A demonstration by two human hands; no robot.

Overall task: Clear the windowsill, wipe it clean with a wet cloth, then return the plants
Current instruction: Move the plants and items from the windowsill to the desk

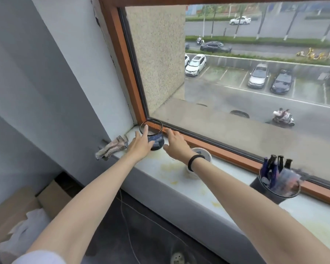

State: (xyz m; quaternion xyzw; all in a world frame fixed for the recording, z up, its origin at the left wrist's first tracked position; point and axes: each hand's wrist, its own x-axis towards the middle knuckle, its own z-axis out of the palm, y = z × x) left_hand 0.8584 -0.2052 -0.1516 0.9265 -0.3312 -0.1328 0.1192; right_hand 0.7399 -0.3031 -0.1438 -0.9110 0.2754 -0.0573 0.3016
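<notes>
A black mesh cup [156, 137] stands in the far left corner of the pale windowsill [179, 180]. My left hand [141, 143] lies against its left side, fingers straight, index finger up at the rim. My right hand [174, 142] is just right of the cup with its fingers spread; whether it touches the cup I cannot tell. A crumpled patterned cloth [112, 147] lies at the sill's left end. A white pot [200, 159] sits on the sill, partly hidden behind my right wrist. No plants show.
A black mesh holder full of pens [276, 181] stands on the sill to the right. Yellowish stains mark the sill's middle. The orange-brown window frame [227, 149] runs along the back. Below are a cardboard box [17, 212] with white stuff and a dark surface with a cable.
</notes>
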